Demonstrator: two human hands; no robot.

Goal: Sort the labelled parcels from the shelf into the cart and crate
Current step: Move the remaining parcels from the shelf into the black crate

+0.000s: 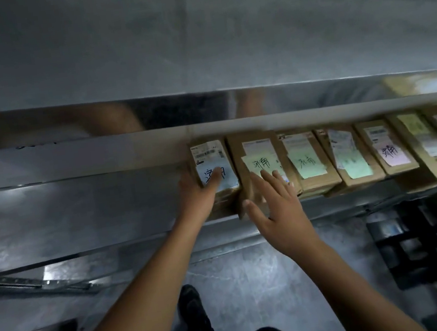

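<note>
Where your arms reach: a shelf (76,202) of smooth grey sheet metal, its upper lip shiny enough to mirror your forearms.
Shelf load: a row of parcels (312,163), flat brown cardboard boxes standing on edge side by side and leaning a little, filling the right half of the shelf.
Parcel fronts: each has a printed white label and a pasted paper slip, green, pink or pale blue, with black handwriting.
Row's left end: the end parcel (210,155), with a barcode label above a pale blue slip.
Left side: your left grip (199,196) wraps the end parcel, thumb across its slip, fingers hidden behind.
Right side: your right grip (280,212) is spread flat, fingertips touching the next parcel (259,154) on its green slip.
Below right: a dark shape (408,245) on the mottled grey floor (255,278), too dim to tell.
</note>
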